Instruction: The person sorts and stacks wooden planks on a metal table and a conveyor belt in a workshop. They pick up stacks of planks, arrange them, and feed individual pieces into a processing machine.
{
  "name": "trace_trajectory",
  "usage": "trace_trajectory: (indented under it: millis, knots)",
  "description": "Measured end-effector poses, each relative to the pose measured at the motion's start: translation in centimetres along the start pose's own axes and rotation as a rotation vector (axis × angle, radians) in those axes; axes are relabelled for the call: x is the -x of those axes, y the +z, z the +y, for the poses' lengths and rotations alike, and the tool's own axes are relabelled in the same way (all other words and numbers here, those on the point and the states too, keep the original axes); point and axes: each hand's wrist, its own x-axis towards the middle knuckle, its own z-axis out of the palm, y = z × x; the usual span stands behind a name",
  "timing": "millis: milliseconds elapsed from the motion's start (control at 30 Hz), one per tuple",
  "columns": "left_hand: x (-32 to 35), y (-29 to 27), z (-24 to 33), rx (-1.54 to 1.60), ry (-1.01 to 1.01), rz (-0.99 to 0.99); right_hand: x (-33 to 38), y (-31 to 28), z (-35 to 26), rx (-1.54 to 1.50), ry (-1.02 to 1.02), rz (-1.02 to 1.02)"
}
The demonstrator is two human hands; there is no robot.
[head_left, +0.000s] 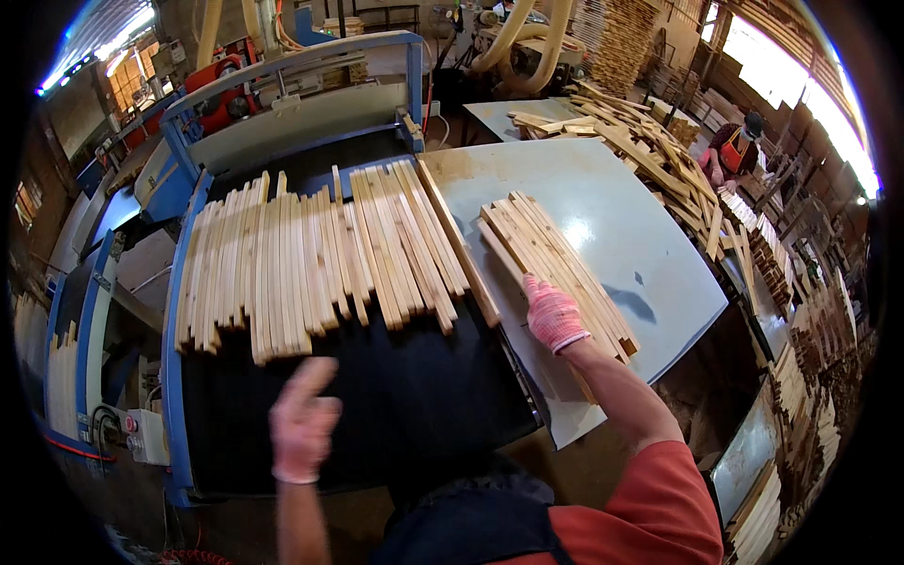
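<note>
My right hand (556, 315), in a pink-and-white knit glove, is closed on the near left edge of a bundle of wooden strips (556, 259). That bundle lies slantwise on a grey metal table (659, 254). My left hand (304, 419), also gloved and blurred by motion, hovers over the black conveyor belt (405, 395) with its thumb apart from its fingers and nothing in it. Just beyond it, many wooden strips (301, 254) lie side by side on the belt, their near ends uneven. My right fingertips are partly hidden against the bundle.
A wooden rail (459, 240) runs between belt and table. The machine's blue frame (292, 61) spans the belt's far end. Loose strips (650, 151) are heaped beyond the table. At the far right another person (737, 155) stands by stacked strips. A switch box (148, 436) sits left of the belt.
</note>
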Motion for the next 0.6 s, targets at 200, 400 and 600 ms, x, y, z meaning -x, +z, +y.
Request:
trace_trajectory:
  millis: [200, 400, 600]
  knots:
    - [-4.1, 26.5, -2.5, -0.247, -0.015, -0.568, -0.1, -0.6, 3.0, -0.054, 0.008, 0.006]
    - [-6.1, 38.1, -3.9, -0.704, -0.016, -0.603, -0.4, -0.7, 3.7, -0.166, -0.041, 0.036]
    - [-6.1, 35.9, -5.7, -0.591, 0.184, -0.685, -2.2, -0.6, 2.5, -0.189, -0.085, -0.153]
